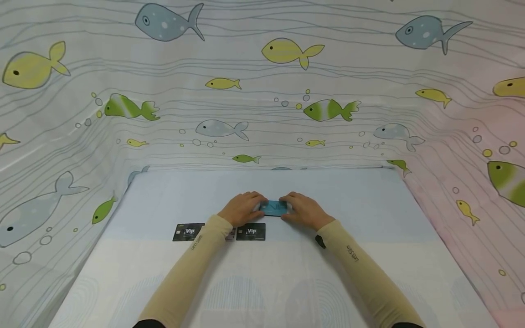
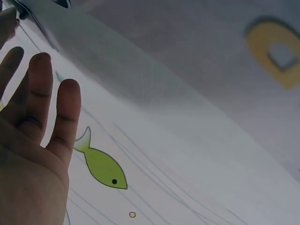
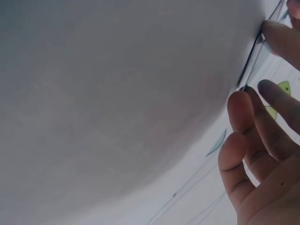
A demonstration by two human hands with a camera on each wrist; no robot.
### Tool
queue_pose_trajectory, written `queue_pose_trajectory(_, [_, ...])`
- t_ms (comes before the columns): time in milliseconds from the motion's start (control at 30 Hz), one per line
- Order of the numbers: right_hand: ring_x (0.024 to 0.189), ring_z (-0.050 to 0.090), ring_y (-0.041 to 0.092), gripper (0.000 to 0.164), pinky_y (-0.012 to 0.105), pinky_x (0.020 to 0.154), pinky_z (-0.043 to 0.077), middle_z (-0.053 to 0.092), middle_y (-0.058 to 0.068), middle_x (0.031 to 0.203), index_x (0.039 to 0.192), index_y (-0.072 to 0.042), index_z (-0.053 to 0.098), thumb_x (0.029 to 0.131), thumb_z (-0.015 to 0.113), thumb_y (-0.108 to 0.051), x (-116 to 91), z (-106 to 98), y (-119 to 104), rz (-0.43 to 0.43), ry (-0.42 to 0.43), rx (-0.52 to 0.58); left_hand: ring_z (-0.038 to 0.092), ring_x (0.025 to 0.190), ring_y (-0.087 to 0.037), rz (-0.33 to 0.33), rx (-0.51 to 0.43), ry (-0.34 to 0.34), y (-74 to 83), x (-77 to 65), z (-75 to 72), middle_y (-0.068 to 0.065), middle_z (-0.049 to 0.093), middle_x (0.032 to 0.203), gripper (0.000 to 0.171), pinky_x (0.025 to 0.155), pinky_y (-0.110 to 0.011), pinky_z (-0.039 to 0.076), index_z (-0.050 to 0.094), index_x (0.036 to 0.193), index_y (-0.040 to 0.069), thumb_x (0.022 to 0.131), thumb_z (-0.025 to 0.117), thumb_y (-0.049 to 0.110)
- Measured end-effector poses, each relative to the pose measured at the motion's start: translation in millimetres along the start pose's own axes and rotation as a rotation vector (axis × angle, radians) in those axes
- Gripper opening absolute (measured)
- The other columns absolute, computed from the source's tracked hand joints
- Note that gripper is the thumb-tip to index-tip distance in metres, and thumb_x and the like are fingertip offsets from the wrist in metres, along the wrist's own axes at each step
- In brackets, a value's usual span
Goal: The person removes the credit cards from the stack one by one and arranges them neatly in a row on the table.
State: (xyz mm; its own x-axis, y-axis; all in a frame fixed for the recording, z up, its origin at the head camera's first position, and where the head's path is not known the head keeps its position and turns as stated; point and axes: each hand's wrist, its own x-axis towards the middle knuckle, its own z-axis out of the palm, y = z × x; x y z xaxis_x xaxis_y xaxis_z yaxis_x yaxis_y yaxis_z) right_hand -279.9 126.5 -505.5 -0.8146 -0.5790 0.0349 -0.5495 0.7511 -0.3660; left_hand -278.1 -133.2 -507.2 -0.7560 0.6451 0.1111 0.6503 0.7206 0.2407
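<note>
A blue card (image 1: pixel 274 208) with dark lettering lies flat between both hands near the table's middle. My left hand (image 1: pixel 243 209) holds its left end, thumb at the near edge and fingers at the far edge. On the opposite end, my right hand (image 1: pixel 305 210) grips in the same way. In the right wrist view, the card (image 3: pixel 251 58) shows edge-on between thumb and fingertip. Just nearer than the left hand is a black Vip card (image 1: pixel 251 231). Another black Vip card (image 1: pixel 187 232) lies farther left, partly under the sleeve. Between them, a further card (image 1: pixel 231 235) is mostly hidden by the left forearm.
A pale cloth covers the table (image 1: pixel 348 196), with faint blue patterns on its near part. Around the back and sides hangs a fish-print curtain (image 1: pixel 254 105). Both forearms wear beige sleeves (image 1: pixel 361 269), and a dark piece (image 1: pixel 320 241) shows under the right wrist.
</note>
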Motion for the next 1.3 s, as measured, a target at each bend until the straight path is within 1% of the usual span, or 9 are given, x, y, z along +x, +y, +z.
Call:
queue_pose_trajectory(100, [0.121, 0.060, 0.023, 0.058, 0.041, 0.103, 0.048, 0.061, 0.005, 0.131, 0.138, -0.013, 0.062, 0.088, 0.080, -0.036, -1.5, -0.5, -1.1, -0.001, 0.007, -0.007, 0.059, 0.121, -0.025, 0.003, -0.001, 0.010, 1.4, -0.6, -0.3, -0.007, 0.061, 0.135, 0.049, 0.100, -0.043, 0.049, 0.058, 0.139, 0.012, 0.096, 0.072, 0.032])
queue_pose_trajectory(267, [0.118, 0.060, 0.021, 0.063, 0.040, 0.100, 0.050, 0.058, 0.004, 0.130, 0.140, -0.015, 0.060, 0.086, 0.081, -0.041, -4.6, -0.1, -2.5, 0.027, 0.006, -0.018, 0.059, 0.120, -0.024, 0.003, 0.030, 0.014, 4.2, -2.5, -0.6, -0.008, 0.060, 0.136, 0.054, 0.100, -0.043, 0.050, 0.054, 0.144, 0.013, 0.097, 0.070, 0.035])
queue_pose_trajectory(500, [0.115, 0.060, 0.021, 0.065, 0.042, 0.098, 0.051, 0.056, 0.004, 0.127, 0.139, -0.016, 0.061, 0.084, 0.083, -0.043, -8.3, -2.5, -5.5, 0.060, 0.001, 0.000, 0.059, 0.121, -0.024, 0.054, 0.041, 0.062, 9.2, -6.5, -3.2, -0.009, 0.059, 0.136, 0.057, 0.100, -0.042, 0.050, 0.054, 0.144, 0.009, 0.096, 0.071, 0.034])
queue_pose_trajectory(667, [0.111, 0.061, 0.019, 0.062, 0.040, 0.095, 0.052, 0.057, 0.001, 0.124, 0.135, -0.019, 0.064, 0.083, 0.083, -0.047, -12.6, -5.1, -6.1, 0.034, 0.020, -0.021, 0.060, 0.119, -0.025, 0.063, 0.021, 0.076, 14.5, -11.0, -8.2, -0.008, 0.059, 0.136, 0.054, 0.099, -0.042, 0.051, 0.058, 0.141, 0.010, 0.095, 0.074, 0.033])
queue_pose_trajectory(800, [0.103, 0.062, 0.018, 0.061, 0.039, 0.089, 0.054, 0.059, 0.001, 0.121, 0.133, -0.022, 0.066, 0.081, 0.083, -0.049, -18.6, -8.3, -6.5, -0.010, 0.077, -0.056, 0.062, 0.115, -0.025, 0.050, 0.024, 0.088, 19.0, -14.4, -11.2, -0.006, 0.060, 0.135, 0.055, 0.096, -0.042, 0.052, 0.060, 0.140, 0.012, 0.093, 0.075, 0.037])
queue_pose_trajectory(900, [0.098, 0.063, 0.017, 0.060, 0.038, 0.085, 0.055, 0.060, 0.001, 0.118, 0.131, -0.022, 0.068, 0.079, 0.084, -0.049, -23.0, -10.8, -8.2, -0.045, 0.123, -0.083, 0.064, 0.108, -0.024, 0.050, 0.043, 0.115, 22.6, -16.4, -12.7, -0.005, 0.061, 0.132, 0.057, 0.091, -0.041, 0.054, 0.062, 0.138, 0.013, 0.091, 0.076, 0.042])
queue_pose_trajectory(1033, [0.096, 0.063, 0.016, 0.060, 0.036, 0.083, 0.055, 0.060, 0.000, 0.118, 0.129, -0.023, 0.069, 0.079, 0.084, -0.051, -27.5, -13.2, -11.8, -0.075, 0.149, -0.112, 0.065, 0.099, -0.022, 0.052, 0.098, 0.150, 27.8, -18.7, -15.6, -0.003, 0.062, 0.125, 0.060, 0.083, -0.039, 0.055, 0.065, 0.135, 0.016, 0.087, 0.078, 0.049])
queue_pose_trajectory(1167, [0.096, 0.063, 0.017, 0.059, 0.036, 0.084, 0.056, 0.061, 0.000, 0.117, 0.127, -0.022, 0.070, 0.078, 0.084, -0.051, -32.5, -14.7, -14.7, -0.082, 0.162, -0.101, 0.065, 0.094, -0.022, 0.063, 0.144, 0.184, 32.3, -20.8, -18.6, -0.002, 0.063, 0.120, 0.063, 0.079, -0.037, 0.055, 0.067, 0.132, 0.016, 0.083, 0.081, 0.052])
queue_pose_trajectory(1300, [0.097, 0.064, 0.017, 0.057, 0.037, 0.084, 0.055, 0.061, 0.000, 0.116, 0.125, -0.021, 0.070, 0.078, 0.085, -0.049, -37.6, -15.9, -16.3, -0.079, 0.172, -0.072, 0.065, 0.092, -0.020, 0.076, 0.151, 0.197, 35.0, -21.9, -19.5, -0.001, 0.063, 0.118, 0.063, 0.077, -0.036, 0.055, 0.068, 0.130, 0.016, 0.081, 0.082, 0.052])
